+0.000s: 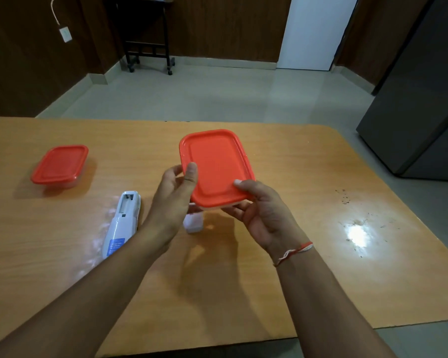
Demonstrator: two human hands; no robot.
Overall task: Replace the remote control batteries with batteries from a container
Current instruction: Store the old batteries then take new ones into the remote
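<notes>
Container [217, 166] held above table centre, lid on | left hand [175, 200] thumb pinches lid's 9 o'clock edge; right hand [263, 213] grips 5 o'clock corner | you steady the base, peel one corner | remote [122, 223] at 8 o'clock, compartment open

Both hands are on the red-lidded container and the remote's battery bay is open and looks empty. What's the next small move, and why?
Probably peel the red lid off the held container. The left hand and right hand grip it above the table, lid on. The remote lies face down with its battery bay uncovered and seemingly empty, so new batteries are needed. Whether this container holds them cannot be seen.
</notes>
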